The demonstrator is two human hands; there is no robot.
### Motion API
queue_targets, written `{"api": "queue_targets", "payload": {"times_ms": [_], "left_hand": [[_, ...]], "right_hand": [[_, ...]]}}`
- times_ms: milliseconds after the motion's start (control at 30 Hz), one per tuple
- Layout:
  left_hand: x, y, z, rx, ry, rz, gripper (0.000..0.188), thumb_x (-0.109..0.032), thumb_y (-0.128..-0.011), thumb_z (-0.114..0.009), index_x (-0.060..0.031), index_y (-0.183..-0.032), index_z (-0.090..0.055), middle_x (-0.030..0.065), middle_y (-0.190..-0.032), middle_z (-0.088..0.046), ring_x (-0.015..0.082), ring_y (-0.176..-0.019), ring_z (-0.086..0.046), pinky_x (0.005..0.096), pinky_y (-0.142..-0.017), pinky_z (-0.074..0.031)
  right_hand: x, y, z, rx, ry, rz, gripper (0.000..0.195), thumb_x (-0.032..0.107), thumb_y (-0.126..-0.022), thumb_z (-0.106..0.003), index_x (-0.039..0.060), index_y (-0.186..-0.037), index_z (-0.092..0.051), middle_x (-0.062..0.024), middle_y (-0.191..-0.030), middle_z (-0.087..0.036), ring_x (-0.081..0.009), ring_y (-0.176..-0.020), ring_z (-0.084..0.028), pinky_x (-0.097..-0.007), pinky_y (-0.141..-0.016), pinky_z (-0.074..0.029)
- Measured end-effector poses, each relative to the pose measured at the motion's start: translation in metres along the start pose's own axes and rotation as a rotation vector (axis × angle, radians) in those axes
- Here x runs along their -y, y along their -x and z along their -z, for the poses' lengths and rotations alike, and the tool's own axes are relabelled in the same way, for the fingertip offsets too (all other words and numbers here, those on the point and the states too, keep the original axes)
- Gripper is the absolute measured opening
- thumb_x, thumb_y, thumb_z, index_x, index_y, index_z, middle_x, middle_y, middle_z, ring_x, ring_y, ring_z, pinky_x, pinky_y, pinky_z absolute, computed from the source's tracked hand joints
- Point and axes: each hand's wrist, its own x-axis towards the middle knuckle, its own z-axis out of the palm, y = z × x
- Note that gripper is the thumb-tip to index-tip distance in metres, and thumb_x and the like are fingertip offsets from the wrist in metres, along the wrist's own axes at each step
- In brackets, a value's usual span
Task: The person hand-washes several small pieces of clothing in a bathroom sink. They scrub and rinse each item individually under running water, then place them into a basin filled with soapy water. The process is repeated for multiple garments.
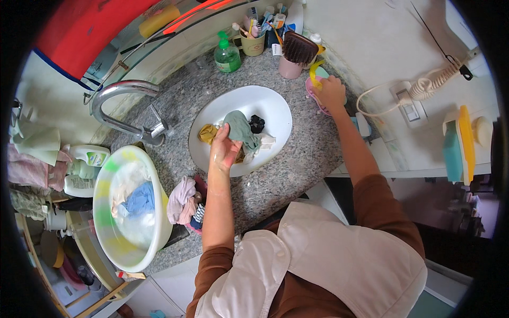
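My left hand (226, 148) is palm up over the white oval sink (274, 107), with its thumb on a grey-green cloth (239, 126) that looks like a sock. White suds cling to that wrist. Beneath and around the cloth lie a mustard cloth (207, 134), a white ribbed cloth (265, 141) and a balled black cloth (257, 124). My right hand (331, 94) reaches to a pink soap dish (312, 88) at the counter's right end, beside a yellow curved piece (316, 73). Its fingertips are hidden, so whether they grip anything is unclear.
A chrome faucet (119, 87) arches left of the sink. Beside it stands a plastic basin (157, 206) with sudsy water and a blue cloth (139, 200). Small garments (183, 198) are heaped near my left forearm. A green soap bottle (227, 59) and a pink cup (289, 68) with a hairbrush (298, 47) line the back.
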Motion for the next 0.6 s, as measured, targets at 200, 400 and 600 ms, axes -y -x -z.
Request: {"api": "queue_targets", "payload": {"times_ms": [200,400,600], "left_hand": [[-0.003,-0.001,0.014,0.038,0.001,0.051,0.026,-0.018,-0.091,-0.048,-0.0042,-0.113,-0.051,0.0098,-0.114,-0.057,0.0224,-0.104,-0.056,0.0335,-0.087,-0.048],[-0.001,0.006,-0.006,-0.082,-0.123,0.005,0.017,-0.023,-0.091,-0.051,-0.0131,-0.104,-0.054,-0.0007,-0.098,-0.061,0.0108,-0.084,-0.059,0.023,-0.064,-0.047],[0.014,-0.006,-0.018,-0.055,-0.169,-0.044,0.016,-0.026,-0.09,-0.053,-0.0141,-0.1,-0.052,-0.0035,-0.089,-0.057,0.0077,-0.071,-0.053,0.0195,-0.056,-0.044]], "right_hand": [[-0.025,-0.017,0.006,-0.135,-0.432,0.032,0.021,0.023,-0.082,-0.058,0.0021,-0.08,-0.059,-0.0136,-0.073,-0.052,-0.0305,-0.075,-0.052,-0.0397,-0.065,-0.041],[0.01,-0.012,0.067,-0.092,-0.951,-0.02,0.021,0.018,-0.089,-0.051,-0.0018,-0.081,-0.055,-0.0086,-0.07,-0.05,-0.0193,-0.067,-0.049,-0.0319,-0.061,-0.039],[0.115,0.001,0.074,0.309,-1.47,-0.321,0.026,0.026,-0.09,-0.052,0.0005,-0.083,-0.057,-0.0006,-0.065,-0.051,-0.0077,-0.059,-0.045,-0.0248,-0.053,-0.037]]}}
